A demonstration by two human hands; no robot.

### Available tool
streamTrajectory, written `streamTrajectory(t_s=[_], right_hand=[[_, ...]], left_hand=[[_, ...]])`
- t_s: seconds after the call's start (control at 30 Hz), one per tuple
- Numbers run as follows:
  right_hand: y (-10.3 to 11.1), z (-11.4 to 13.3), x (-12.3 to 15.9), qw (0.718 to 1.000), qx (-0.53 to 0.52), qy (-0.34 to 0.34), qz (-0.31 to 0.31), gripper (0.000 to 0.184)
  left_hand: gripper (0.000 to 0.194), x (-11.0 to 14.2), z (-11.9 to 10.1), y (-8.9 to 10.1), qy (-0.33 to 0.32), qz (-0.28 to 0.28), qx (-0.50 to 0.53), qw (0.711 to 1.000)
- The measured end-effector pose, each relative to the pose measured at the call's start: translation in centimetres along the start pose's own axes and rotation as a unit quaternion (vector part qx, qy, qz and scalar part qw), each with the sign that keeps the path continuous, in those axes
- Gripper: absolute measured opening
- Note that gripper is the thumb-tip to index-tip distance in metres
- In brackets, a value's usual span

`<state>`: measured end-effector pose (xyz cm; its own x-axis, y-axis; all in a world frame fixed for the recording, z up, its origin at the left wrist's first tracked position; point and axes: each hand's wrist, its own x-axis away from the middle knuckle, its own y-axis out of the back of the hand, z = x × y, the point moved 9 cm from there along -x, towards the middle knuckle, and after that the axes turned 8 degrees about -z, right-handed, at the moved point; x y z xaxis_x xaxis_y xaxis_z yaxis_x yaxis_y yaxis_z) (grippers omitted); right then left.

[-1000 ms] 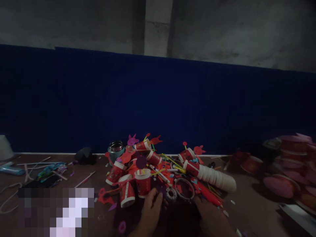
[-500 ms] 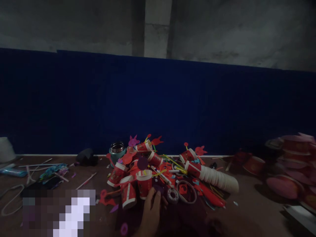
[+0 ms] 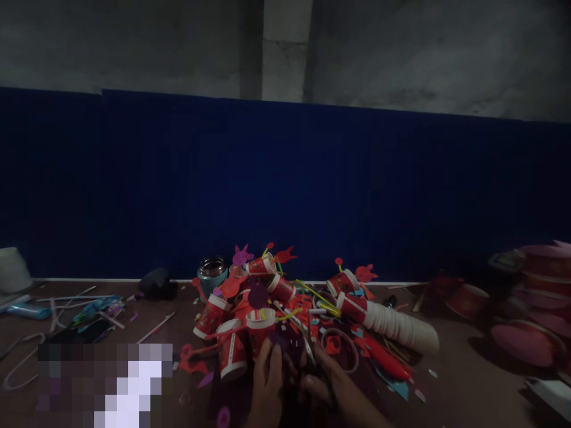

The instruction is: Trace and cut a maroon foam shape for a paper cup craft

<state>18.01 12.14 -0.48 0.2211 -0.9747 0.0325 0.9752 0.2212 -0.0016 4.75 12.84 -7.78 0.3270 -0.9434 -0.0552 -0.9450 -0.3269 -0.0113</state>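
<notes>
My left hand (image 3: 268, 377) is low in the middle, its thumb and fingers closed on a dark purple piece of paper (image 3: 280, 340) that is hard to make out in the dim light. Just to its right, my right hand (image 3: 332, 383) grips a pair of scissors (image 3: 308, 343), the metal blades pointing up and away from me. Right behind my left hand stands a red paper cup (image 3: 260, 326) with a white rim. Another red cup (image 3: 232, 351) leans beside it.
A long stack of nested paper cups (image 3: 397, 324) lies to the right, near a red packet (image 3: 388, 356). Behind the cup pile stands a teal flask (image 3: 212, 274). Straws and blue scraps (image 3: 96, 309) lie at left; a blue panel (image 3: 285, 178) rises behind the table.
My right hand has come into view from below with the scissors, covering the spot where a roll of tape showed. The left hand has shifted only slightly.
</notes>
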Motion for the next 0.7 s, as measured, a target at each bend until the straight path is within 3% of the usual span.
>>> streamTrajectory(t_s=[0.13, 0.27, 0.47, 0.7], right_hand=[[-1.6, -0.2, 0.4, 0.999, -0.021, 0.017, 0.038, 0.045], [-2.1, -0.4, 1.0, 0.998, -0.018, 0.023, 0.056, 0.055], [-1.1, -2.1, 1.0, 1.000, 0.002, -0.013, 0.016, 0.055], [-1.0, -3.3, 0.5, 0.999, -0.025, -0.032, 0.006, 0.050]], left_hand=[[0.046, 0.0, -0.5, 0.0, -0.023, -0.040, -0.001, 0.999], [0.042, -0.3, 0.7, -0.4, 0.084, -0.068, 0.022, 0.994], [0.045, -0.9, 0.5, -1.2, 0.122, -0.034, 0.056, 0.990], [0.044, -0.5, 1.6, -0.6, 0.132, -0.045, 0.046, 0.989]])
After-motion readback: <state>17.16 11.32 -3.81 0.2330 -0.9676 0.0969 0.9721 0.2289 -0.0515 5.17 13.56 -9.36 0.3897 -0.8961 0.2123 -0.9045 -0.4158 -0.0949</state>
